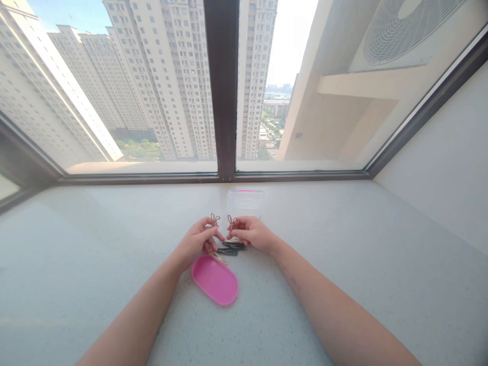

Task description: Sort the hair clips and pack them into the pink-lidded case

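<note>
While fingers [208, 233] pinch lower parts, 2 brown bows [231, 224] jut out above.

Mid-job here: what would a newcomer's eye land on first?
Probably the bright pink oval tray on the pale windowsill, low in the picture, slightly left of centre. Next, just beyond it, the left hand and right hand, each pinching a small brown looped piece near dark hair clips. Outside, pale high-rise towers fill much of the upper left.
</note>
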Available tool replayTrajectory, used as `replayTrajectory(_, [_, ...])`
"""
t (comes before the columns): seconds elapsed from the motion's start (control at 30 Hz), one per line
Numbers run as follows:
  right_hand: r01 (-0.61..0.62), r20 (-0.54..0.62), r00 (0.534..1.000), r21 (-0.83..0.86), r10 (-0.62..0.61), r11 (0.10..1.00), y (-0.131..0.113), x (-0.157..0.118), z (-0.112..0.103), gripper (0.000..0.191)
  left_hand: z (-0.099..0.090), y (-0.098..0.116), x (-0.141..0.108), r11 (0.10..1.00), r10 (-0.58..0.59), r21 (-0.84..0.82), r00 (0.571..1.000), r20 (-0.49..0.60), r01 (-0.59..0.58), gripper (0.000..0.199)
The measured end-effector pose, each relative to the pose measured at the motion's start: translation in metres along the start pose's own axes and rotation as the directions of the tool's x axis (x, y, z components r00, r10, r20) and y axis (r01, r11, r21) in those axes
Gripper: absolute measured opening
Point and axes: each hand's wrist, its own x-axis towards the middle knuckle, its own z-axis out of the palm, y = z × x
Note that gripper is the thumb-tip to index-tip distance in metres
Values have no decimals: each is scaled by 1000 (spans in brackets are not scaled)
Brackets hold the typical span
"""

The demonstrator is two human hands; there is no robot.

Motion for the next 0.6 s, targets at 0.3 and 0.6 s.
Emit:
replayTrajectory(0.3, [49,-3,999,-49,-50,998,-2,-2,0,22,1,1,-1,1000,6,4,1000,-10,-6,20])
replayTrajectory(0.6, [46,19,999,-59,-45,997,2,0,-1,27,1,0,0,999,22,45,1000,-19,-21,20])
